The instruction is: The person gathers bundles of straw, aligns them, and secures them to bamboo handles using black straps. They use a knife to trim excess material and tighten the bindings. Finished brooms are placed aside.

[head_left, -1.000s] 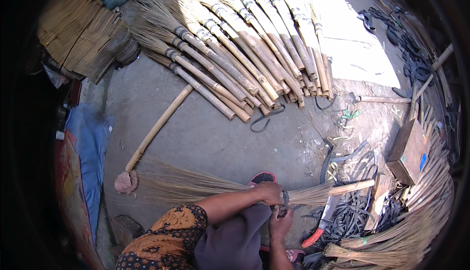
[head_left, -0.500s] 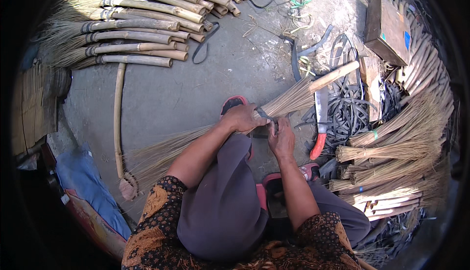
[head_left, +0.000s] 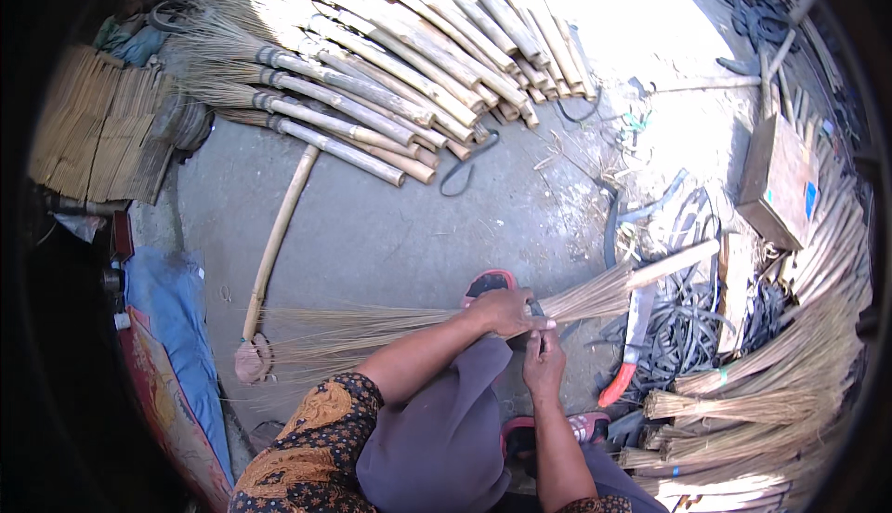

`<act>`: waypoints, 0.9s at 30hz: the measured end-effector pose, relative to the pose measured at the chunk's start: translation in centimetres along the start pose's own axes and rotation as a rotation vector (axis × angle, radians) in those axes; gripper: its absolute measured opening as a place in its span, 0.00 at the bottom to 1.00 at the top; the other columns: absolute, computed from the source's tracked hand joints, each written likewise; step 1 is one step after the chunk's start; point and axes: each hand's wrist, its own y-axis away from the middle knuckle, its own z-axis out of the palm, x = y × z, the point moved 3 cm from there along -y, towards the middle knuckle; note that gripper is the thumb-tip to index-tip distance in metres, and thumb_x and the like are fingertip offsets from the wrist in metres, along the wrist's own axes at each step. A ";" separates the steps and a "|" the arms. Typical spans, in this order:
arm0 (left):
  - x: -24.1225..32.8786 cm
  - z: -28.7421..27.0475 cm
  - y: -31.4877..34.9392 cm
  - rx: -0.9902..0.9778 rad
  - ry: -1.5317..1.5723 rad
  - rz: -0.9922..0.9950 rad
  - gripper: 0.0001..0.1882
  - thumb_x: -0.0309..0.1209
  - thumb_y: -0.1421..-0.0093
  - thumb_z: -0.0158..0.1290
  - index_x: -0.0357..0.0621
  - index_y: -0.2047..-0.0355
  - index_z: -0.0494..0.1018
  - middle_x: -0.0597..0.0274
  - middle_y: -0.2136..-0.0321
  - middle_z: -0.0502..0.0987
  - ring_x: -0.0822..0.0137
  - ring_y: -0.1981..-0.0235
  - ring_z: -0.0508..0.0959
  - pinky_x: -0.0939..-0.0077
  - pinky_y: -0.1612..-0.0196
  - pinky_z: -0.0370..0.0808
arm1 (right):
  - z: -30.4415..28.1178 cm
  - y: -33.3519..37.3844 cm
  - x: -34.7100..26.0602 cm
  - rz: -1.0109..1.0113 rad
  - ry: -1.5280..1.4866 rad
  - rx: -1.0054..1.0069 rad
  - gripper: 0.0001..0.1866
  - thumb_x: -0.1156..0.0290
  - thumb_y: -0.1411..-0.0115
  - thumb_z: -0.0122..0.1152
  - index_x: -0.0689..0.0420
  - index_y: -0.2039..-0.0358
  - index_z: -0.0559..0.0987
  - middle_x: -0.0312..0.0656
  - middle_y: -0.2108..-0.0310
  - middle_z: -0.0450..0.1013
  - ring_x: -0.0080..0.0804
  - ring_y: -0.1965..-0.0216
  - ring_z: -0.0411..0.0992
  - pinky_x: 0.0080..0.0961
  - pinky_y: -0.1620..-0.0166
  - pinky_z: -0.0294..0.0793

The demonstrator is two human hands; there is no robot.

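A broom of thin palm-rib sticks (head_left: 590,297) lies across my raised left knee, its pale bamboo handle (head_left: 683,260) pointing right and its loose tips spreading left. My left hand (head_left: 504,314) is closed around the stick bundle over the knee. A dark rubber strip (head_left: 536,309) crosses the bundle beside that hand's fingers. Just below the wrap, my right hand (head_left: 544,355) is closed in a pinch close to my left fingertips. It seems to hold the strip's end, though the fingers mostly cover it.
A knife with a red handle (head_left: 617,385) lies right of my hands, beside tangled black rubber strips (head_left: 683,332). Stick bundles (head_left: 743,406) are piled at the right, below a wooden box (head_left: 780,183). Several bamboo-handled brooms (head_left: 372,95) lie at the far left. A wooden mallet-like tool (head_left: 279,243) lies at left.
The view has shifted, so the surroundings sit lower and more to the right. My left hand keeps its hold on the bundle; my right hand stays close to the strip, its fingers drawn together.
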 end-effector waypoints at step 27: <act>3.2 1.2 -1.9 0.013 -0.230 0.112 0.34 0.41 0.47 0.66 0.41 0.42 0.70 0.44 0.60 0.84 0.44 0.55 0.84 0.48 0.55 0.81 | -15.7 -0.3 12.5 0.441 0.944 0.173 0.40 0.69 0.46 0.76 0.63 0.37 0.65 0.59 0.42 0.66 0.61 0.39 0.66 0.50 0.36 0.68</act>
